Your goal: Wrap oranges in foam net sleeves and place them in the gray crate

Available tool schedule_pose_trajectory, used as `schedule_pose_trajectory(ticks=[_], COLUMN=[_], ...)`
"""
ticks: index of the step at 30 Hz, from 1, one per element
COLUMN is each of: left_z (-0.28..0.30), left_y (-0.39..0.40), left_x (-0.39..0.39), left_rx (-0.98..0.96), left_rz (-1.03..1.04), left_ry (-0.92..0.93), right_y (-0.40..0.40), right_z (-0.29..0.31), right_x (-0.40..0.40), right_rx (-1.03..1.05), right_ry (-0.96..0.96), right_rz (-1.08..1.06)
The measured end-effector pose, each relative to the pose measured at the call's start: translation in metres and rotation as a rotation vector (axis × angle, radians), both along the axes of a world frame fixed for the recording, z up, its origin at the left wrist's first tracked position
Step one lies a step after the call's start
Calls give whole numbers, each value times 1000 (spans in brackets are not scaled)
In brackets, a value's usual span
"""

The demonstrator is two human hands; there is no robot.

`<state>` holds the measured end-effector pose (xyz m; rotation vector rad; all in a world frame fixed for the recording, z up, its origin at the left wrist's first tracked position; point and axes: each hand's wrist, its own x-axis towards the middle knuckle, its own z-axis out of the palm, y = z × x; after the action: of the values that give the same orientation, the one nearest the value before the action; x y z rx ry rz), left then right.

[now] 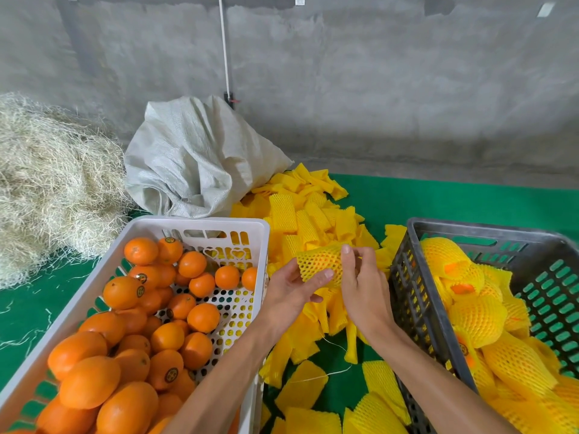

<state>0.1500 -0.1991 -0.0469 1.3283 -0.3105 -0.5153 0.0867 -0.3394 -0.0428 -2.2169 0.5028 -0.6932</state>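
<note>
Between the two crates, my left hand [289, 291] and my right hand [363, 285] both grip one orange inside a yellow foam net sleeve [318, 261]; orange skin shows through the mesh. A white crate [219, 223] at left holds several bare oranges [131, 336]. The gray crate [407, 296] at right holds several sleeved oranges [476, 317]. A pile of flat yellow sleeves [310, 214] lies beyond and under my hands.
A green mat [454, 198] covers the work surface. A white woven sack [194, 161] slumps behind the white crate. Dry straw [50, 183] is heaped at the far left. A gray concrete wall stands behind.
</note>
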Motion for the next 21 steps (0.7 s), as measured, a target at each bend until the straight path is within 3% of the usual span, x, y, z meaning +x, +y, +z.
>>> schedule_pose_trajectory(ticks=[9, 14, 21], left_z=[2, 5, 0], left_y=[3, 5, 1], left_x=[4, 2, 1], left_rx=[-33, 5, 25], left_rz=[196, 158, 107], left_ry=[-33, -60, -123], right_y=[5, 7, 2], right_z=[-4, -1, -2], right_x=[2, 1, 5], right_rx=[196, 53, 46], right_ry=[68, -63, -149], right_rz=[256, 176, 55])
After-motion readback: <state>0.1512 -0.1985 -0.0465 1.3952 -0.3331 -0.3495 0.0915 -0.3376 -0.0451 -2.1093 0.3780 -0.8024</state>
